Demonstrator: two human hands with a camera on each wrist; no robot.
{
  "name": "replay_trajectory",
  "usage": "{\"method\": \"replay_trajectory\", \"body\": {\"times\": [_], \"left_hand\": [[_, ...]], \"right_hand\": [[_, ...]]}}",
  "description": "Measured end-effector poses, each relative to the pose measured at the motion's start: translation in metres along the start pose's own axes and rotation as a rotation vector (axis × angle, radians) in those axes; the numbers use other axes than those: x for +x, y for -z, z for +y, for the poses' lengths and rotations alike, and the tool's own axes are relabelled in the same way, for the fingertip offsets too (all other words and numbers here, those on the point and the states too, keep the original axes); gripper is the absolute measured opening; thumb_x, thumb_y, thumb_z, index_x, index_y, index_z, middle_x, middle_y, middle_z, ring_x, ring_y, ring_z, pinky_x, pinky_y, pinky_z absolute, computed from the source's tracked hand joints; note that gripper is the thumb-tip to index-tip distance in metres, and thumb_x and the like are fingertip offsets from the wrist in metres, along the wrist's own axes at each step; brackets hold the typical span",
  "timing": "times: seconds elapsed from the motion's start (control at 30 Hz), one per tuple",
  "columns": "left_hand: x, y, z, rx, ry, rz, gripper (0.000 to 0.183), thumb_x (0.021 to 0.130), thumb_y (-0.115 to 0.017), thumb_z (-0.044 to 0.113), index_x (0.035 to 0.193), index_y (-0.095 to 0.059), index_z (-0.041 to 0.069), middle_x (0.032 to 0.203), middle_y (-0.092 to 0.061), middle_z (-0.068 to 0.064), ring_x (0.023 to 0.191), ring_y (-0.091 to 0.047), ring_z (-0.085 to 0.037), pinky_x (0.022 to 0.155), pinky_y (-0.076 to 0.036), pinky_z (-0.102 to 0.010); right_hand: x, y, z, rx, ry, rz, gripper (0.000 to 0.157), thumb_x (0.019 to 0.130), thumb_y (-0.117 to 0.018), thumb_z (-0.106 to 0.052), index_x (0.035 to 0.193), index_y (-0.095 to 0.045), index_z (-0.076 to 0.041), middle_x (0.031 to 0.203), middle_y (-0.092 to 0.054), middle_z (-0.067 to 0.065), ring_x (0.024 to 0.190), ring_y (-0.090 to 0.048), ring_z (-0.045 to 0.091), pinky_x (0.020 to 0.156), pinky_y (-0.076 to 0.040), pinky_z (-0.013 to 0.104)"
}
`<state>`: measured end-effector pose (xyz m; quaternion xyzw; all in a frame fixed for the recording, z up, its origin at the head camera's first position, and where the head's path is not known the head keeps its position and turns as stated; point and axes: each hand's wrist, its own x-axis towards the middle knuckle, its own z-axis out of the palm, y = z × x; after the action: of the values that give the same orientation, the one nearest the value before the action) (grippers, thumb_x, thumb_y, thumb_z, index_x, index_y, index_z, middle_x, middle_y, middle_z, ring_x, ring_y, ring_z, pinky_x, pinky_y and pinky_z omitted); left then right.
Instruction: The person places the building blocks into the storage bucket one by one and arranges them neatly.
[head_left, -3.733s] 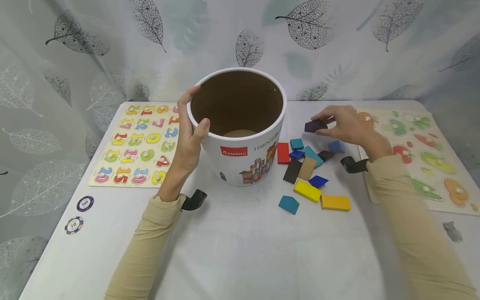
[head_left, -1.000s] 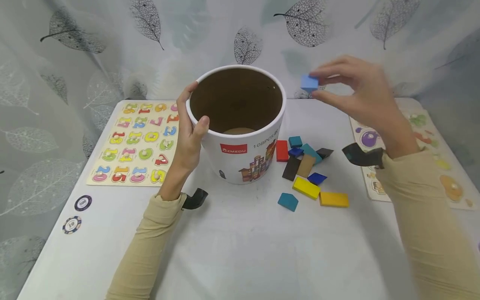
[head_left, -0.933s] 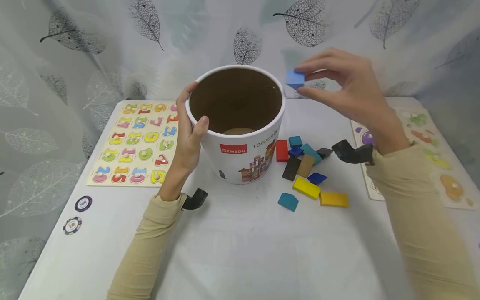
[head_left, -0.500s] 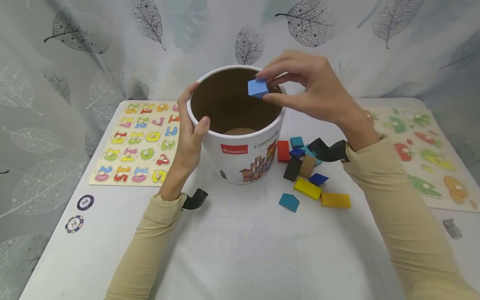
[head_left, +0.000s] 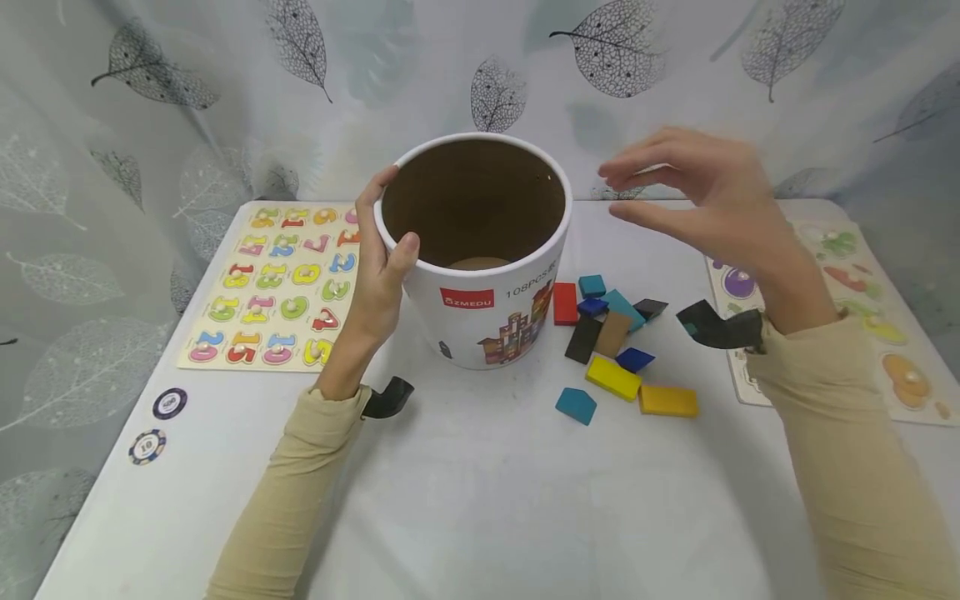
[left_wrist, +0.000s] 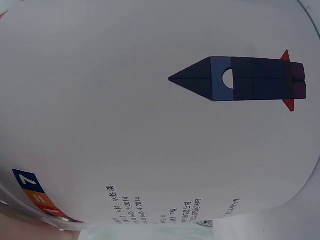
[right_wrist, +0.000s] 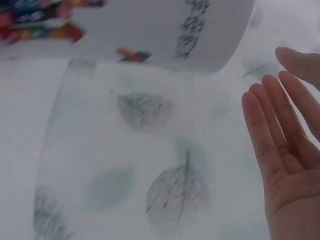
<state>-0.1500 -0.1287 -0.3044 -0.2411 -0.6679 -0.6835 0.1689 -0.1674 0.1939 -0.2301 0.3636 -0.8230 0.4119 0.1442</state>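
Observation:
A white bucket [head_left: 480, 325] with a red label and printed block pictures stands on the table, its dark inside facing up. My left hand [head_left: 378, 275] grips its left rim, thumb at the front and fingers round the side. In the left wrist view the bucket's wall [left_wrist: 125, 100] fills nearly everything. My right hand [head_left: 705, 200], slightly blurred, hovers right of the bucket with nothing between thumb and fingers. The right wrist view shows that hand [right_wrist: 290, 145] with its fingers extended. Below it lie loose wooden blocks, among them a red block [head_left: 566, 304], a yellow block [head_left: 613, 378] and an orange block [head_left: 668, 401].
A number puzzle board [head_left: 262, 292] lies left of the bucket, with two poker chips, one a dark chip [head_left: 170, 403], in front. A vegetable puzzle board [head_left: 907, 333] lies at the right, partly behind the right arm. A leaf-patterned curtain [head_left: 495, 67] hangs behind the table.
My right hand carried a light blue block over the bucket, let it go there, and moved back right without it. Before that it held a dark block. The left hand stays on the rim.

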Motion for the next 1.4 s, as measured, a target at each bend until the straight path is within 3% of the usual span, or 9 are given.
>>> {"method": "replay_trajectory", "body": {"times": [0.17, 0.3, 0.4, 0.47, 0.67, 1.03, 1.13, 1.23, 1.4], "left_hand": [[0.000, 0.003, 0.000, -0.001, 0.031, 0.019, 0.096, 0.078, -0.063, 0.065, 0.149, -0.022, 0.015, 0.148, -0.035, -0.014, 0.133, -0.037, -0.036, 0.108, -0.039, -0.046], [-0.002, 0.003, 0.000, -0.013, 0.051, 0.024, 0.096, 0.076, -0.064, 0.063, 0.149, -0.022, 0.016, 0.149, -0.035, -0.013, 0.134, -0.035, -0.036, 0.107, -0.041, -0.041], [-0.003, 0.003, -0.001, -0.015, 0.056, 0.023, 0.095, 0.077, -0.064, 0.062, 0.149, -0.022, 0.017, 0.149, -0.035, -0.014, 0.134, -0.035, -0.037, 0.106, -0.042, -0.036], [-0.004, 0.004, -0.001, -0.009, 0.055, 0.023, 0.095, 0.077, -0.063, 0.062, 0.149, -0.022, 0.017, 0.149, -0.035, -0.014, 0.135, -0.035, -0.038, 0.106, -0.042, -0.036], [-0.004, 0.002, -0.001, 0.011, 0.041, 0.021, 0.096, 0.078, -0.063, 0.066, 0.150, -0.023, 0.016, 0.150, -0.034, -0.013, 0.135, -0.035, -0.036, 0.109, -0.039, -0.043], [-0.003, 0.002, 0.000, 0.011, 0.018, 0.019, 0.094, 0.080, -0.061, 0.067, 0.150, -0.024, 0.017, 0.149, -0.035, -0.014, 0.134, -0.037, -0.036, 0.109, -0.035, -0.054], [-0.002, 0.002, 0.000, 0.016, 0.021, 0.022, 0.094, 0.080, -0.061, 0.068, 0.150, -0.024, 0.017, 0.149, -0.036, -0.013, 0.134, -0.037, -0.035, 0.108, -0.035, -0.055], [-0.002, 0.002, 0.000, 0.014, 0.021, 0.019, 0.094, 0.080, -0.061, 0.068, 0.150, -0.023, 0.017, 0.149, -0.036, -0.013, 0.134, -0.037, -0.035, 0.108, -0.035, -0.055], [-0.002, 0.001, -0.002, 0.032, 0.023, 0.015, 0.096, 0.079, -0.060, 0.069, 0.150, -0.023, 0.017, 0.150, -0.035, -0.012, 0.134, -0.038, -0.034, 0.108, -0.035, -0.058]], "right_hand": [[-0.036, 0.003, 0.025, -0.210, -0.155, -0.078, 0.040, 0.079, -0.078, -0.002, 0.118, -0.069, -0.010, 0.114, -0.069, 0.002, 0.102, -0.063, 0.001, 0.094, -0.041, 0.004], [-0.064, -0.004, 0.047, -0.330, -0.297, -0.199, 0.037, 0.080, -0.079, -0.011, 0.116, -0.070, -0.014, 0.112, -0.070, 0.003, 0.101, -0.064, 0.015, 0.094, -0.048, 0.021], [-0.080, -0.010, 0.063, -0.306, -0.395, -0.260, 0.036, 0.081, -0.078, -0.008, 0.116, -0.070, -0.010, 0.112, -0.070, 0.009, 0.103, -0.065, 0.027, 0.094, -0.052, 0.046], [-0.089, -0.013, 0.073, -0.294, -0.447, -0.297, 0.034, 0.083, -0.076, -0.008, 0.116, -0.069, -0.007, 0.113, -0.068, 0.012, 0.104, -0.064, 0.032, 0.092, -0.051, 0.054], [-0.102, -0.023, 0.092, -0.256, -0.526, -0.399, 0.028, 0.086, -0.071, -0.007, 0.113, -0.069, -0.002, 0.111, -0.066, 0.016, 0.105, -0.062, 0.035, 0.094, -0.050, 0.055], [-0.107, -0.019, 0.104, -0.311, -0.603, -0.411, 0.030, 0.084, -0.070, -0.003, 0.114, -0.067, 0.002, 0.116, -0.063, 0.024, 0.106, -0.060, 0.040, 0.094, -0.049, 0.057], [-0.103, -0.015, 0.099, -0.303, -0.585, -0.375, 0.029, 0.084, -0.072, -0.004, 0.113, -0.069, 0.000, 0.114, -0.066, 0.022, 0.105, -0.061, 0.038, 0.093, -0.049, 0.056], [-0.093, -0.009, 0.084, -0.310, -0.502, -0.254, 0.029, 0.081, -0.076, -0.002, 0.109, -0.072, -0.004, 0.110, -0.070, 0.017, 0.101, -0.065, 0.033, 0.093, -0.051, 0.049], [-0.058, -0.003, 0.043, -0.274, -0.293, -0.009, 0.036, 0.076, -0.080, 0.000, 0.111, -0.073, -0.007, 0.110, -0.071, 0.003, 0.097, -0.063, 0.002, 0.093, -0.048, 0.011]]}}
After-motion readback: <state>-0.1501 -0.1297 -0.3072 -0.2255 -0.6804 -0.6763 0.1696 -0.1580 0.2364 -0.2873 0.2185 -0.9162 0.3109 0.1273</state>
